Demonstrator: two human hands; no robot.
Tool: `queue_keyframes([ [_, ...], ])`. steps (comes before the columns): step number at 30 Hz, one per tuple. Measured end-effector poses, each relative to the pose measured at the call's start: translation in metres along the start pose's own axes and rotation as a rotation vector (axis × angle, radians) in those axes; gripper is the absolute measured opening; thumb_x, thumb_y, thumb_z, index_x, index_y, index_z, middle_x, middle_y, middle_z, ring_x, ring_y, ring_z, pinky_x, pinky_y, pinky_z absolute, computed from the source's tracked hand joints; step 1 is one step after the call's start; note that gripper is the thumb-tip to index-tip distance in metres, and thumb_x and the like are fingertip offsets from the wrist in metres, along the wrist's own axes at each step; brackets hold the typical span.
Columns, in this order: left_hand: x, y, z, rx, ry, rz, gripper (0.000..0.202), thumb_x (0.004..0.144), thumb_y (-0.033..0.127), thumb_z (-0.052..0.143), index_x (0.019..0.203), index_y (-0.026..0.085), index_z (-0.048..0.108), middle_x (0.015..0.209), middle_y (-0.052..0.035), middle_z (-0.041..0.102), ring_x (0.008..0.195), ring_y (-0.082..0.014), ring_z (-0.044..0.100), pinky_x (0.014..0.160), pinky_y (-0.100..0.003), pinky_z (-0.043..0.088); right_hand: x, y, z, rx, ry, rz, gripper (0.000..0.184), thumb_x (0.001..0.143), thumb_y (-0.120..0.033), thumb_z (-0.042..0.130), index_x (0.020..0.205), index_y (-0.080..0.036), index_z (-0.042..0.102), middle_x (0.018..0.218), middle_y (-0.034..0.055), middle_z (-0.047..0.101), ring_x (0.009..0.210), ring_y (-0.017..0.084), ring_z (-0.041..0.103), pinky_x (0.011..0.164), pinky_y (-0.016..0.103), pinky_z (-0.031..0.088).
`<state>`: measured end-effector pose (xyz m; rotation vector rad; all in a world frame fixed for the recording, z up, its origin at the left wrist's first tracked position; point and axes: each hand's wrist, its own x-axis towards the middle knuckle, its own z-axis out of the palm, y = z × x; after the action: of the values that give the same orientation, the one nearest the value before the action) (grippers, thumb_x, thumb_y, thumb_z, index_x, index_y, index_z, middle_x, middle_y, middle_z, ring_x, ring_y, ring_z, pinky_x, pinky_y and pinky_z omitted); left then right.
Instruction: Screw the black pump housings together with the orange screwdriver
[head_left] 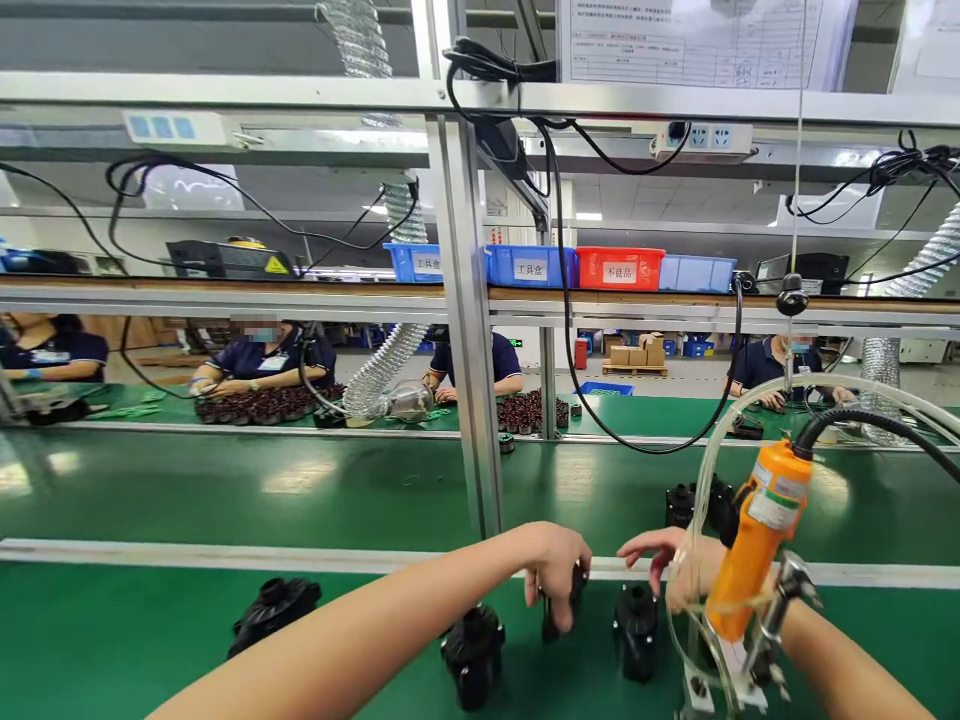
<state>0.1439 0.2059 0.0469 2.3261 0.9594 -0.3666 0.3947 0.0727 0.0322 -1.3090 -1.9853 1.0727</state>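
A small black pump-like part (559, 605) stands upright on the near green bench (135, 640), close to its far edge, and the left hand (555, 570) comes down on it from above with the fingers curled around its top, pinching it. Just to its right stands a second black part (636, 632), and beyond that the right hand (664, 565) hovers with its fingers stretched toward the left hand and slightly spread, holding nothing that can be seen; much of this hand is hidden behind an orange power screwdriver (757, 540) hanging in a metal holder with clear tubing looped round it. A third black part (472, 655) sits just in front and to the left of the held one, and a fourth (274, 610) lies well apart at the left. More black parts (701, 503) rest on the green conveyor belt (300, 490) behind. Across the line, seated people in dark shirts work beneath a shelf of blue and red bins (619, 268)
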Motion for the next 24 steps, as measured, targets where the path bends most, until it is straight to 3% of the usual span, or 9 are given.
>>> queue_keyframes([
  [3,0.022,0.013,0.01,0.017,0.118,0.023,0.04,0.026,0.024,0.094,0.054,0.026,0.065,0.043,0.0006,0.057,0.038,-0.0336,0.063,0.046,-0.051,0.057,0.006,-0.003,0.016,-0.152,-0.142,-0.066,0.087,0.045,-0.038,0.099,0.127,-0.027,0.073,0.112,0.0042,0.071,0.1,0.027,0.069,0.092,0.036,0.055],
  [6,0.056,0.04,-0.003,0.047,0.214,0.036,0.037,0.03,0.014,0.092,0.057,0.025,0.069,0.046,-0.0013,0.06,0.052,-0.0388,0.07,0.057,-0.054,0.061,0.008,-0.004,0.024,-0.308,-0.221,-0.041,0.079,0.042,-0.042,0.102,0.116,-0.03,0.078,0.109,0.0019,0.073,0.103,0.029,0.069,0.096,0.036,0.053],
  [9,0.087,0.067,-0.027,0.062,0.302,0.039,0.04,0.047,0.02,0.096,0.082,0.023,0.077,0.072,-0.0057,0.074,0.08,-0.0371,0.077,0.077,-0.053,0.064,0.012,0.005,0.015,-0.397,-0.001,0.057,0.077,0.041,-0.039,0.102,0.112,-0.026,0.077,0.107,0.0032,0.073,0.101,0.031,0.068,0.094,0.039,0.053],
  [12,0.105,0.086,-0.042,0.065,0.334,0.027,0.033,0.084,0.035,0.085,0.109,0.017,0.073,0.106,-0.0086,0.076,0.103,-0.0276,0.074,0.094,-0.048,0.062,0.022,0.023,-0.008,-0.446,0.311,0.111,0.063,0.062,-0.034,0.094,0.12,-0.024,0.071,0.117,0.0087,0.069,0.113,0.035,0.064,0.104,0.047,0.049],
  [14,0.108,0.094,-0.045,0.045,0.347,0.032,0.032,0.098,0.039,0.073,0.12,0.017,0.069,0.119,-0.0091,0.073,0.109,-0.025,0.071,0.097,-0.047,0.06,0.032,0.034,-0.021,-0.451,0.431,0.129,0.055,0.072,-0.027,0.086,0.124,-0.023,0.068,0.122,0.0112,0.066,0.117,0.036,0.062,0.107,0.051,0.047],
  [17,0.098,0.098,-0.042,0.003,0.367,0.078,0.041,0.098,0.044,0.071,0.129,0.017,0.067,0.128,-0.0115,0.071,0.113,-0.0274,0.07,0.1,-0.049,0.059,0.043,0.048,-0.028,-0.433,0.558,0.094,0.048,0.079,-0.022,0.083,0.124,-0.02,0.066,0.134,0.0121,0.061,0.126,0.034,0.058,0.113,0.055,0.044],
  [19,0.08,0.094,-0.039,-0.019,0.392,0.124,0.054,0.087,0.045,0.081,0.131,0.018,0.067,0.133,-0.0139,0.071,0.118,-0.0315,0.07,0.102,-0.05,0.058,0.044,0.055,-0.028,-0.393,0.624,0.022,0.036,0.087,-0.026,0.08,0.121,-0.02,0.067,0.142,0.0112,0.057,0.133,0.032,0.053,0.117,0.054,0.042],
  [22,0.029,0.073,-0.035,-0.04,0.484,0.214,0.067,0.068,0.035,0.09,0.131,0.024,0.071,0.141,-0.0119,0.07,0.13,-0.0343,0.066,0.112,-0.042,0.051,0.027,0.062,-0.036,-0.274,0.719,-0.127,0.026,0.095,-0.037,0.075,0.115,-0.02,0.07,0.136,0.0101,0.062,0.129,0.027,0.058,0.112,0.049,0.048],
  [24,-0.022,0.044,-0.035,-0.054,0.57,0.244,0.058,0.07,0.033,0.085,0.127,0.028,0.074,0.14,-0.0073,0.072,0.134,-0.0315,0.063,0.116,-0.036,0.046,0.004,0.063,-0.049,-0.151,0.789,-0.242,0.031,0.096,-0.047,0.073,0.11,-0.019,0.07,0.117,0.0093,0.069,0.108,0.023,0.067,0.097,0.043,0.057],
])
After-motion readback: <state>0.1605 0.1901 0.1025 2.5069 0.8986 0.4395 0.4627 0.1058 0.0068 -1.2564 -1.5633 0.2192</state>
